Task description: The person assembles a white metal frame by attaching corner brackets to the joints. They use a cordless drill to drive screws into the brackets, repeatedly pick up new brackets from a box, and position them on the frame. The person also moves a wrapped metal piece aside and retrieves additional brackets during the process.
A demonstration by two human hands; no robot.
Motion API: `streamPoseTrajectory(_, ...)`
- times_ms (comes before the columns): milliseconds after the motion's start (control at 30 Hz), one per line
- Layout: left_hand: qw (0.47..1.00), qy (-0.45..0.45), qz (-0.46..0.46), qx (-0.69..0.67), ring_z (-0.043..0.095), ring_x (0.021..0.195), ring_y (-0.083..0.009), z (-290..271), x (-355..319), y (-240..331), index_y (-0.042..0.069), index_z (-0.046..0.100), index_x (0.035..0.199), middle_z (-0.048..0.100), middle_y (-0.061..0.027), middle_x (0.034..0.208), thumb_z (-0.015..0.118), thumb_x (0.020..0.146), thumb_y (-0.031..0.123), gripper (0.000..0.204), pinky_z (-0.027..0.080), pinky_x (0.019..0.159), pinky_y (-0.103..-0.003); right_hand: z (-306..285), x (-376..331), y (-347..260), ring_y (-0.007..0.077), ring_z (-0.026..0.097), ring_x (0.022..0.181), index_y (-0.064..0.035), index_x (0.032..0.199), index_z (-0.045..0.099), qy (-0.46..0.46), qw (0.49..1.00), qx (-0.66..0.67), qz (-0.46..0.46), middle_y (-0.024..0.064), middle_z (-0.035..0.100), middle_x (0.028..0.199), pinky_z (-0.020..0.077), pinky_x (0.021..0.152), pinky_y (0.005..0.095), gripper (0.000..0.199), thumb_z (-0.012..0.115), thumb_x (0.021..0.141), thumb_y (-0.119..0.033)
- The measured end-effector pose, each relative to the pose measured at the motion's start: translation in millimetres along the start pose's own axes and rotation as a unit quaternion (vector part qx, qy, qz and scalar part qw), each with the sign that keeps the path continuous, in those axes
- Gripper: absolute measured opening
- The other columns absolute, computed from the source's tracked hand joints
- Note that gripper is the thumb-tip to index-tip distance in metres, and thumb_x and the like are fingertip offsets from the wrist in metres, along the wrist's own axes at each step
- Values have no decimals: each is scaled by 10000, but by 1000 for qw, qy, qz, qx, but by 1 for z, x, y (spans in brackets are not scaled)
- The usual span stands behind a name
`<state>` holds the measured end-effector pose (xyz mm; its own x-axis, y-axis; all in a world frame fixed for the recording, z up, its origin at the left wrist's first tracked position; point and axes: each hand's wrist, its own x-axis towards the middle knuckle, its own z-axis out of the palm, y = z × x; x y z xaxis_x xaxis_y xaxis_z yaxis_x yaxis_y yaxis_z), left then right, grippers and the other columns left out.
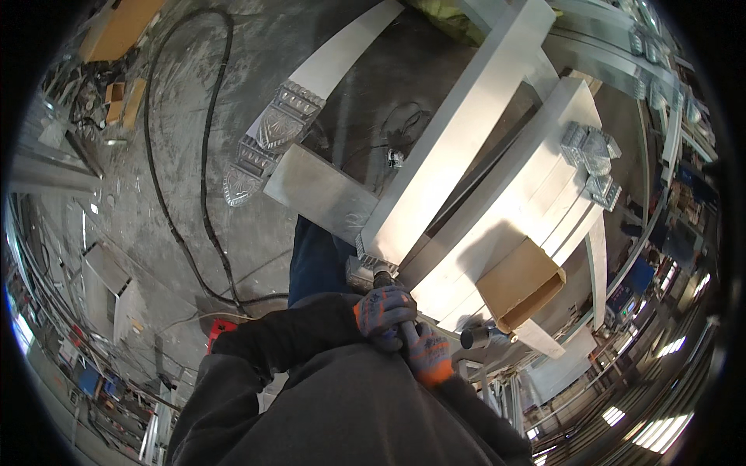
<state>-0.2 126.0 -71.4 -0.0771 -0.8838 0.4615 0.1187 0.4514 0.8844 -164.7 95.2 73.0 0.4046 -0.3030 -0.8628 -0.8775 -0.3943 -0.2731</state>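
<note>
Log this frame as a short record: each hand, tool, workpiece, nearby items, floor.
Left hand: gloved, closed on a handheld tool
Right hand: gloved, closed on the same tool, nearer the body
Tool tip: at the near end of a long pale beam; contact unclear
Nearby: open cardboard box, to the right of the hands
Floor: looped black cable, to the left

A long black hose loops on the gray floor.
At the top left, a big brown cardboard box is near a small open box. A red thing, partly hidden, is near the bottom of the loop. Bright lights shine at the lower right.
</note>
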Motion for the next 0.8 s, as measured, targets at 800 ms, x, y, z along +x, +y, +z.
streamPoseTrajectory(800,822,-301,-229,427,227,1500,-350,-36,-34,-42,11,213,1554,289,-161,1603,667,853,221,861,180,1209,-544,-11,-12,7,322,720,868,-186,1583,231,136,989,-25,-48,178,711,1037,561,705,405,646,460,979,-178)
